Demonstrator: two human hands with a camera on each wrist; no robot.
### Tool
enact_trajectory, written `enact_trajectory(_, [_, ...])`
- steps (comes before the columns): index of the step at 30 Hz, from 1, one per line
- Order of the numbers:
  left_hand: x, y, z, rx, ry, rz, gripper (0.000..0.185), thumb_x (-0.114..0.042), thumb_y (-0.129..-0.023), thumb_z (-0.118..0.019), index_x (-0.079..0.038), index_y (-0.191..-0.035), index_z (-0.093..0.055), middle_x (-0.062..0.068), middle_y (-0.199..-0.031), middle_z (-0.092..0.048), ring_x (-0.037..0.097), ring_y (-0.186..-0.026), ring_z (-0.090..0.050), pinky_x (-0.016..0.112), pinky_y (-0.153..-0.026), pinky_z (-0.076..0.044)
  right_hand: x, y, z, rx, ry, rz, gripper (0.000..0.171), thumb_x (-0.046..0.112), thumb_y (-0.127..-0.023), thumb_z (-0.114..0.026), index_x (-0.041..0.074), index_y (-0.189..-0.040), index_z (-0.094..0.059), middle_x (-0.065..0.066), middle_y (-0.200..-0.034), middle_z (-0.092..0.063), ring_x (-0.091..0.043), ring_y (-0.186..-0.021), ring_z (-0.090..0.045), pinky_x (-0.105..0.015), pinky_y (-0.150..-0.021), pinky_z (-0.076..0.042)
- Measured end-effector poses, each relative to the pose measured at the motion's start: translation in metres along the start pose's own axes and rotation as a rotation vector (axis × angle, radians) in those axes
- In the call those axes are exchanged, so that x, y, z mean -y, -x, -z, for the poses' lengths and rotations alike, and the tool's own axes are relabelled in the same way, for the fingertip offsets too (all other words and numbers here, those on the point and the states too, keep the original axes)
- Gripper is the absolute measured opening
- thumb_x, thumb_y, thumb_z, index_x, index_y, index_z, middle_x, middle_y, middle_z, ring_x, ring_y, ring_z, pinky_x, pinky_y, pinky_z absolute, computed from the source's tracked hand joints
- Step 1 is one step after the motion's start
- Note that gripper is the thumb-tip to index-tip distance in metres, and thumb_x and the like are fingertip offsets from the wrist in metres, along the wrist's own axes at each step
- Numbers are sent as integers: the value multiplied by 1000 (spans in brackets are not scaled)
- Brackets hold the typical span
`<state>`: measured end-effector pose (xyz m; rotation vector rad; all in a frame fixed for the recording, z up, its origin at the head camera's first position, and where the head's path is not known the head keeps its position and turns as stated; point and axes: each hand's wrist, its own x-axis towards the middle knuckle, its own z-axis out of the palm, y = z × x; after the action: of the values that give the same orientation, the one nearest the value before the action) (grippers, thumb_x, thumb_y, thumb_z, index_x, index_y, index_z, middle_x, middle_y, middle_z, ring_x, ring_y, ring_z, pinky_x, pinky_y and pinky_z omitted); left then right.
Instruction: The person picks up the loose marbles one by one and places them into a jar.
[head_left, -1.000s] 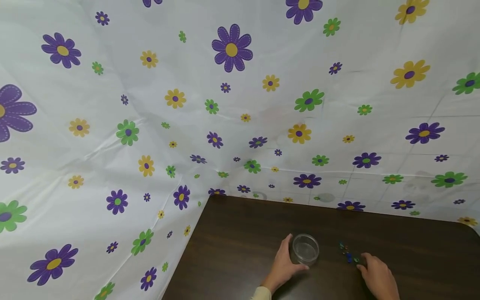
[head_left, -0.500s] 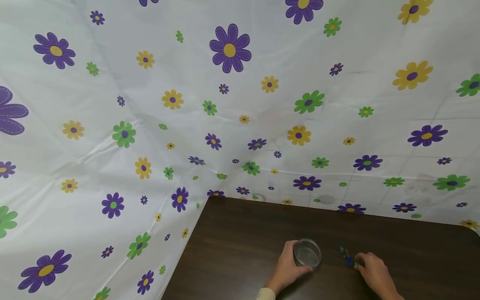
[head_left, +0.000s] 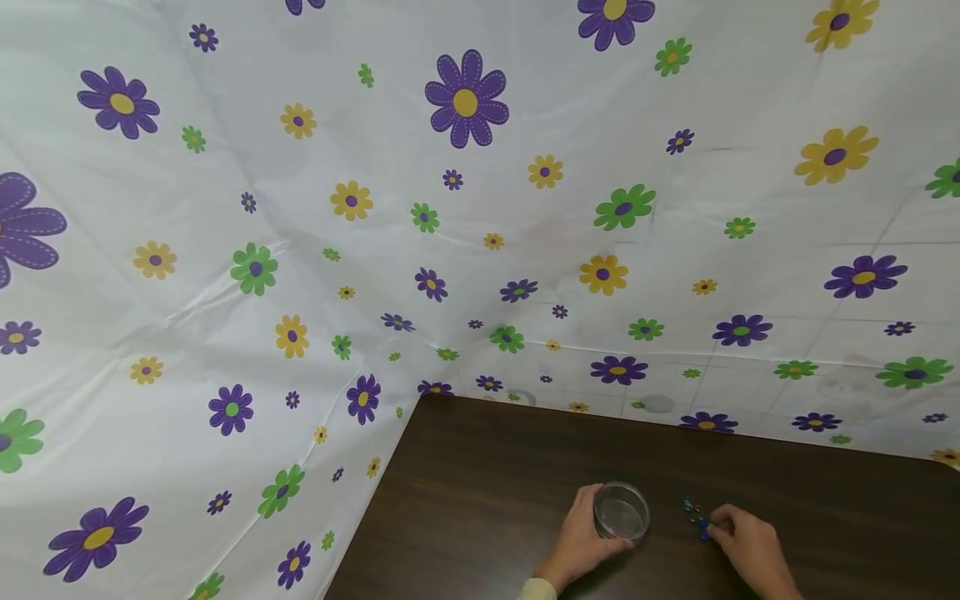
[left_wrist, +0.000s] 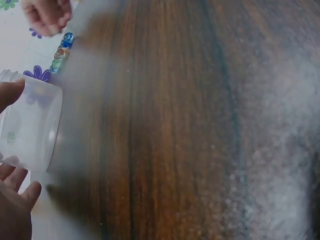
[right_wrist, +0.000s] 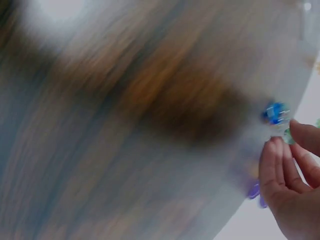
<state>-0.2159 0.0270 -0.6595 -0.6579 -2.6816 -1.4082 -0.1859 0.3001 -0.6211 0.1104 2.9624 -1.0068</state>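
In the head view my left hand (head_left: 581, 537) holds a clear round plastic jar (head_left: 644, 518) by its side, thumb in front and fingers behind. The jar's mouth faces up, and no contents show inside it. The left wrist view shows its translucent wall (left_wrist: 37, 125) between thumb and fingers. To the right, my right hand (head_left: 750, 546) pinches a greenish glass marble (right_wrist: 287, 136) between thumb and fingertips, mostly covered by them. Right beside those fingertips lies a blue marble (right_wrist: 275, 113), at the near end of a short row of coloured glass marbles (left_wrist: 61, 53).
A dark wood table (head_left: 480, 475) lies under both hands. White cloth with printed flowers (head_left: 510, 192) hangs along its back and left edges. The marble row sits between the jar and my right hand.
My left hand has closed in on the jar and shifted it slightly right. My right hand has moved left to the row's near end and taken hold of the green marble.
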Motion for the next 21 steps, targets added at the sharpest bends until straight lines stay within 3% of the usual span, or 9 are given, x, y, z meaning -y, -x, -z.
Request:
enact_trajectory(4, [-3, -1, -1, 20, 73, 69, 84, -27, -72, -97, -18, -140, -49, 2, -132, -64, 15, -117, -60, 33, -93, -50, 26, 6, -1, -81, -147, -16, 19, 9, -91, -77, -3, -107, -74, -6, -90, -75, -14, -77, -67, -30, -64, -52])
enact_trajectory(9, [-3, -2, -4, 34, 119, 98, 81, -26, -72, -98, -21, -137, -49, -2, -130, -64, 11, -115, -60, 31, -93, -49, 56, 9, -11, -118, -267, -51, 25, 16, -91, -81, 2, -110, -76, -5, -94, -76, -7, -78, -66, -26, -67, -52])
enact_trajectory(13, [-3, -1, -4, 45, 128, 92, 81, -25, -72, -97, -19, -137, -49, -1, -131, -64, 11, -116, -60, 31, -94, -49, 67, 9, -23, -147, -297, -44, 23, 14, -89, -83, 2, -107, -77, -6, -94, -76, -6, -79, -67, -23, -68, -52])
enact_trajectory(18, [-2, 0, -4, 48, 123, 88, 80, -26, -73, -97, -18, -137, -48, 0, -132, -63, 11, -116, -60, 31, -95, -49, 73, 9, -37, -287, -305, 25, 19, 5, -81, -87, 5, -98, -78, -7, -96, -77, 0, -77, -67, -17, -68, -52])
enact_trajectory(21, [-2, 0, -3, 47, 124, 85, 80, -26, -74, -96, -17, -138, -48, 2, -133, -63, 13, -117, -60, 31, -95, -49, 75, 9, -43, -346, -291, 76, 20, 3, -78, -89, 6, -95, -78, -5, -92, -76, 1, -75, -65, -21, -69, -53])
